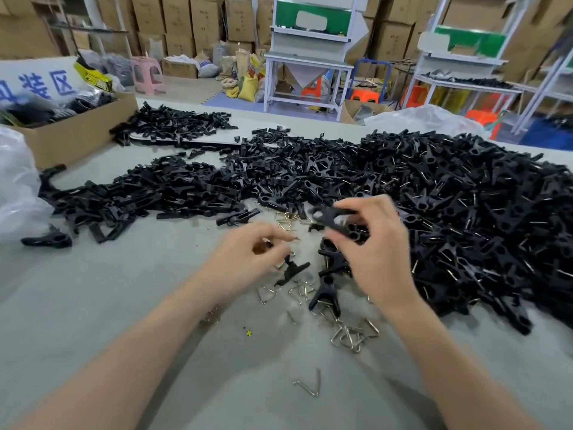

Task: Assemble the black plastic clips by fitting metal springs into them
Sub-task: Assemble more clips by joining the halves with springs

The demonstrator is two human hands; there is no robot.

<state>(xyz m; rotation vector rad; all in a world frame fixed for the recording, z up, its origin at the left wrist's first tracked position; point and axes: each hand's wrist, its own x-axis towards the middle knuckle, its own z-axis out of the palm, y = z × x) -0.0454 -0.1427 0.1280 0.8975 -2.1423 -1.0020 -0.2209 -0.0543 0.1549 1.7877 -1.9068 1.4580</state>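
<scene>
My right hand (372, 243) holds a black plastic clip (330, 220) between thumb and fingers, lifted just above the grey table (124, 305). My left hand (248, 256) hovers with curled fingers over a loose black clip piece (291, 271); motion blur hides whether its fingertips pinch anything. Bent metal springs (353, 336) lie scattered in front of both hands, and one spring (310, 384) lies alone nearer to me. A big heap of black clips with springs (465, 212) fills the right side. A flatter spread of black clip halves (139, 193) lies to the left.
A cardboard box (71, 135) of black parts stands at the back left, beside a clear plastic bag (15, 187). Another plastic bag (428, 119) lies past the table's far edge. Workbenches, stools and stacked cartons fill the background.
</scene>
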